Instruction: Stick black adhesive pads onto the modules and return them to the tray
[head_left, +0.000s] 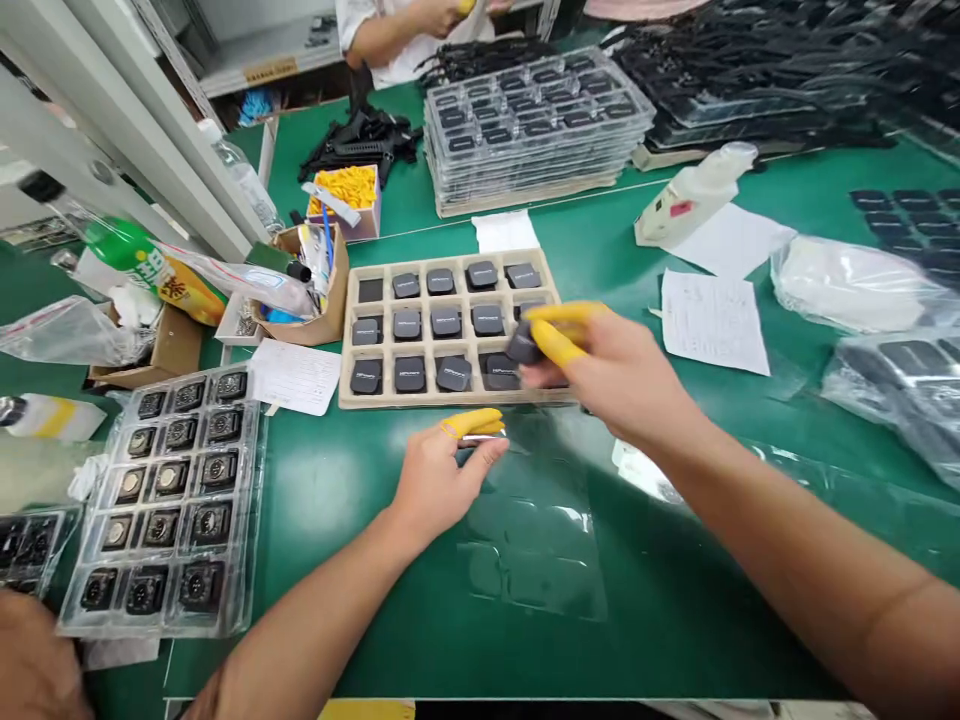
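Note:
My right hand (611,365), with yellow finger cots, pinches a dark, rounded square piece (523,345) over the right side of a beige compartment tray (431,402). Dark square pieces with pale lettering sit in most of the tray's cells; the hand hides some cells at the right. In front of the tray, my left hand (442,475) is closed, its thumb and cot-covered fingers around a thin shiny piece (480,437), mostly hidden, whose kind I cannot make out. Clear plastic film (536,560) lies on the green table beside it.
To the left, a clear tray (244,590) holds watch-like cases. Small boxes (337,300) with tools and yellow finger cots stand behind it. Stacked clear trays (525,175) and a white bottle (686,200) are farther back. Another person (390,40) works across the table.

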